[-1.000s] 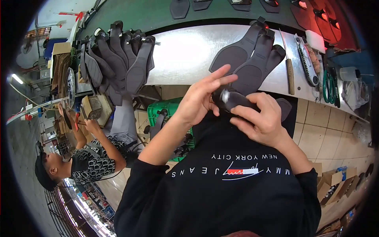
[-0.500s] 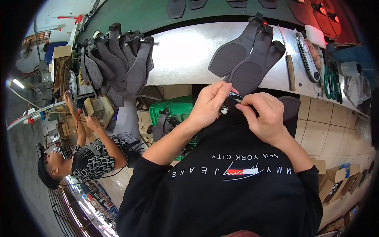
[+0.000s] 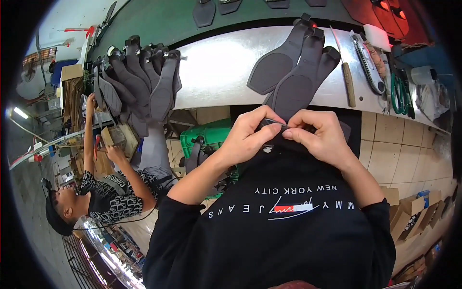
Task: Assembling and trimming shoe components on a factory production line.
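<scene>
Workshop w/ a shiny metal bench (image 3: 226, 67) across the far side, tiled floor below. Your left hand (image 3: 250, 137) & right hand (image 3: 320, 135) meet at the bench's near edge, fingertips of both pinched on a small dark grey piece (image 3: 275, 121), held just above your black shirt. Far of your hands: three grey shaped pads (image 3: 296, 72) fanned on the bench. Right of them a wood-handled tool (image 3: 347, 79), then a utility knife (image 3: 368, 62). Far left: stack of same grey pads (image 3: 144, 86) hanging over the edge. Green crate (image 3: 207, 137) under the bench. Brown cardboard boxes (image 3: 406, 212) near right on the floor, one w/ a small blue pack. Another person (image 3: 101, 192) works at left.
</scene>
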Action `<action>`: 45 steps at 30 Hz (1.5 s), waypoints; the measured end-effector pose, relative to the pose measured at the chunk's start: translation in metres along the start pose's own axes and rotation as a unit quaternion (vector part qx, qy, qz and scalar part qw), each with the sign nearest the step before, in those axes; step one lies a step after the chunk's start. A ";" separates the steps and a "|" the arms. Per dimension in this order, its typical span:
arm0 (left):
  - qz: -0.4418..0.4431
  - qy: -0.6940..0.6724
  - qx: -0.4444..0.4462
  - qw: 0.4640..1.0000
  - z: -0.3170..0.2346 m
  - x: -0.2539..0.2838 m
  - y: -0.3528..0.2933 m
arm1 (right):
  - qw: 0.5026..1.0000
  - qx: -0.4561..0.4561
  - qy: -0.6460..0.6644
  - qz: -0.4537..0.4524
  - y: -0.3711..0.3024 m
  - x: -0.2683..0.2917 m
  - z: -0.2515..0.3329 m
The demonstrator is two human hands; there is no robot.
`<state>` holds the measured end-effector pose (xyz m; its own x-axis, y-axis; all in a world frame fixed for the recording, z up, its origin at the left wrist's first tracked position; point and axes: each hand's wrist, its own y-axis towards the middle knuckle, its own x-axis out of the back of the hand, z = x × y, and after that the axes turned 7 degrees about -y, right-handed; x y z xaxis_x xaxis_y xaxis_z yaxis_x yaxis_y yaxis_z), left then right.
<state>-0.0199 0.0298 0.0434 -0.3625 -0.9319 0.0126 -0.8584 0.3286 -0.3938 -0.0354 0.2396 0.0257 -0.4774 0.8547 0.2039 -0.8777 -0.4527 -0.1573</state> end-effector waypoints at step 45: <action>-0.347 -0.286 -0.217 0.866 0.019 0.022 0.038 | 0.935 -0.122 0.322 0.089 0.043 -0.056 0.002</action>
<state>-0.0539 0.0187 0.0108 0.4290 -0.8110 -0.3977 -0.8979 -0.4310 -0.0897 -0.0461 0.1722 0.0094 -0.4212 0.7831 -0.4575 -0.7141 -0.5974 -0.3651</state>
